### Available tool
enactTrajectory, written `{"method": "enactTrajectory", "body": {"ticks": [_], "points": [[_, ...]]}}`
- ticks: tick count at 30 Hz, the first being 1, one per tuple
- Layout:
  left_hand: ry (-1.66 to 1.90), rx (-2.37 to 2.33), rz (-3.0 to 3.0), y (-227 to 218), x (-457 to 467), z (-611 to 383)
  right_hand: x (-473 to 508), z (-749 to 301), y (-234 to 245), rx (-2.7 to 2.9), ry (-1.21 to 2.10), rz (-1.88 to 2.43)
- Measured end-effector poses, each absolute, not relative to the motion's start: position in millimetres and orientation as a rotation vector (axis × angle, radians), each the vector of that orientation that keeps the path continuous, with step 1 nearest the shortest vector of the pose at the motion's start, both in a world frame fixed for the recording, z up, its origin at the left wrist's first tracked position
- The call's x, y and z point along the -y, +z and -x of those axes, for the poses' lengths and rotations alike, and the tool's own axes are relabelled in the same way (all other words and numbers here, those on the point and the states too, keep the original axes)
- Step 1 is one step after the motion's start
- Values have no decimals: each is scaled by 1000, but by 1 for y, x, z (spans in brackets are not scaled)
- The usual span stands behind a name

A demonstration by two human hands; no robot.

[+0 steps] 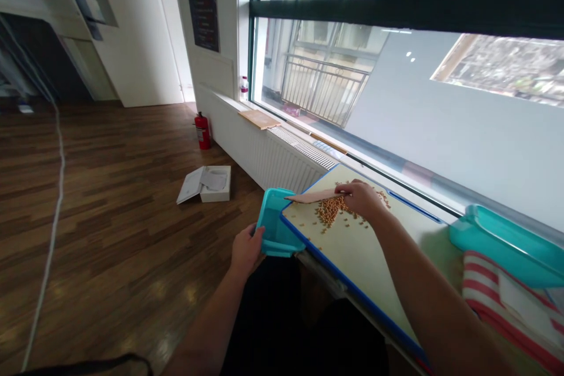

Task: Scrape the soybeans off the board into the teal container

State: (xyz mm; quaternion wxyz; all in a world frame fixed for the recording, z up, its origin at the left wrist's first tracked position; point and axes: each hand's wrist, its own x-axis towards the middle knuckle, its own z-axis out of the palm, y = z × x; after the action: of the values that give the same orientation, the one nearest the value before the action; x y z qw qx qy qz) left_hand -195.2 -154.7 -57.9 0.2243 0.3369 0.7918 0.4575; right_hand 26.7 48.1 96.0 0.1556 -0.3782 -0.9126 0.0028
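Note:
My left hand (pixel 247 249) grips the near side of a teal plastic tray (pixel 275 229), held just below the left edge of a pale board with a blue rim (pixel 352 247). My right hand (pixel 363 197) is closed on a thin brown card (pixel 312 196) that lies edge-down on the board, pointing left toward the tray. A heap of small tan beans (pixel 330 210) lies on the board right beside the card and under my right fingers, with loose beans scattered around it.
A second teal tray (pixel 506 244) and a red-and-white striped cloth (pixel 511 299) sit at the right. A white radiator (pixel 282 161) and large window run along the wall. On the wooden floor lie an open white box (pixel 209 184), a red fire extinguisher (pixel 202 130) and a white cable (pixel 55 205).

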Motion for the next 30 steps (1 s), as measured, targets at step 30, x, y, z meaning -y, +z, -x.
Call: {"method": "enactTrajectory", "body": {"ticks": [30], "points": [[1255, -2187, -889, -57, 158, 183, -11, -28, 93, 2625, 29, 989]]}}
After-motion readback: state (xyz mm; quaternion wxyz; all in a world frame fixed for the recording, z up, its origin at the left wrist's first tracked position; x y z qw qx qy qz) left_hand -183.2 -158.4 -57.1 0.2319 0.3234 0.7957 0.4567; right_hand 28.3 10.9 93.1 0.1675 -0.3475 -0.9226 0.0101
